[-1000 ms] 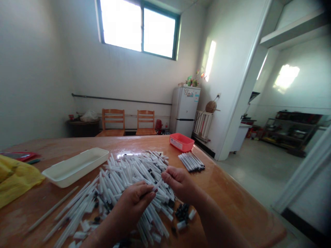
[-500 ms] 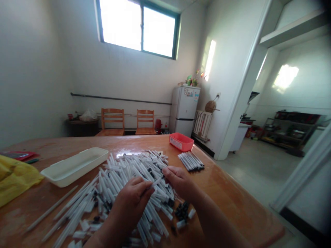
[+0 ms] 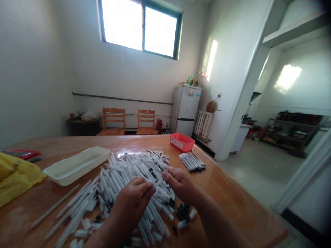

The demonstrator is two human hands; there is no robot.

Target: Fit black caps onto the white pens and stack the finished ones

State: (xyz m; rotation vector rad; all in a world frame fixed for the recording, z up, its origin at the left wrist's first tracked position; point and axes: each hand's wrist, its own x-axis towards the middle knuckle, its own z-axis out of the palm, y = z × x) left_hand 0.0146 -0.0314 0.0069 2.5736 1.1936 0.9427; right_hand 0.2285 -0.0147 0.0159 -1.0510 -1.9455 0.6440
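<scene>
My left hand is closed over the middle of a large pile of white pen tubes, with a translucent pen tube pinched between thumb and fingers. The tube points up and right toward my right hand, whose thumb and fingers are pressed together at its far end; what they grip is too small to make out. Small black pieces lie in a heap below my right hand, beside short white caps. Right of the pile, a neat row of black-tipped pens lies on the table.
A long cream tray stands left of the pile, and a red basket at the back right. A yellow bag lies at the far left of the wooden table. Two chairs and a fridge stand beyond.
The view has shifted slightly, moving everything a little to the right in the picture. Both hands keep nearly the same pose around the pen tube.
</scene>
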